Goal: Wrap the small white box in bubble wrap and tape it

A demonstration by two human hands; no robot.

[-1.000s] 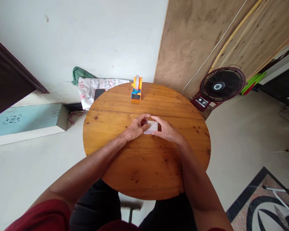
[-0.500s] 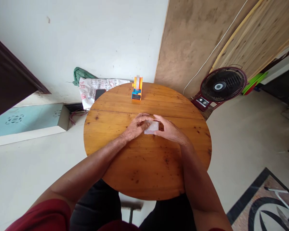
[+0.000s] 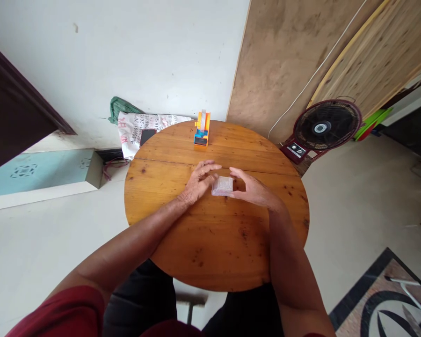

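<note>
With fingers apart, the left hand (image 3: 199,181) and right hand (image 3: 255,188) stood left and right of the small whitish rectangular block (image 3: 223,185) near the middle of the round brown wooden surface (image 3: 210,243).

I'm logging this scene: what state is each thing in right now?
Card stack: piled up, between the hands
Left hand: open, fingers apart
Right hand: open, curved at the stack's right side
Tape dispenser: upright
Fan: upright; whether running, cannot tell
Printed sack: rumpled
</note>
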